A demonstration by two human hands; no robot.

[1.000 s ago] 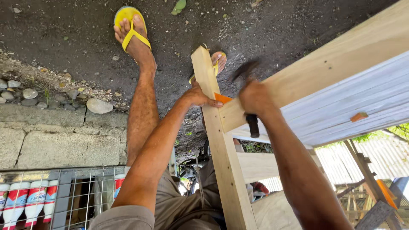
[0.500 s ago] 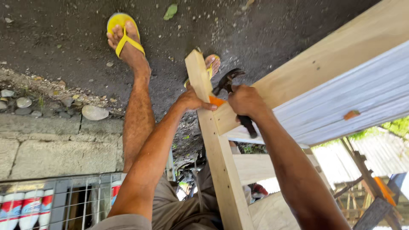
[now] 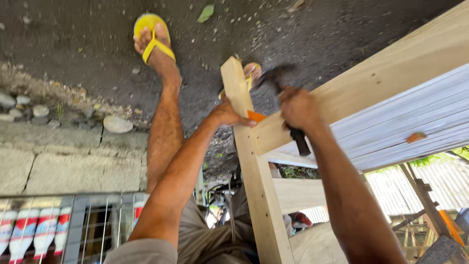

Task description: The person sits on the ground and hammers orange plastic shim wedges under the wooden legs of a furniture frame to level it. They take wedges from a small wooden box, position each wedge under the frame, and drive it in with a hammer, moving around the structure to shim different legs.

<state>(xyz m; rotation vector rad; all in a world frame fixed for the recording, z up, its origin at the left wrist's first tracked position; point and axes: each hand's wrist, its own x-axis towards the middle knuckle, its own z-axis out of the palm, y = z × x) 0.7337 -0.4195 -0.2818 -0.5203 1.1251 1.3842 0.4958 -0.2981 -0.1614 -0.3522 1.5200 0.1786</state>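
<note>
The left hand (image 3: 229,113) grips the upright wooden post (image 3: 246,161) and pinches an orange piece (image 3: 255,116) at the joint with the wide board (image 3: 371,80). The right hand (image 3: 298,108) is closed around the hammer (image 3: 278,88), raised just above that joint. Judgement: strike squarely, keeping fingers clear. Count: one hammer, one post, two yellow sandals (image 3: 152,36).

The wooden post (image 3: 251,161) under the left hand (image 3: 227,113) is pale, planed timber, smooth and matt, as is the wide wooden rail (image 3: 371,78) beside the right hand (image 3: 298,106). That hand grips a hammer (image 3: 281,98) with a dark, dull metal head and a black matt handle, and a small glossy orange piece (image 3: 255,116) lies between the hands. Beyond them the ground (image 3: 73,44) is dark, rough and gritty, the flip-flop (image 3: 152,36) is yellow rubbery plastic, and the sheeting (image 3: 415,117) below the rail looks pale and ribbed.
</note>
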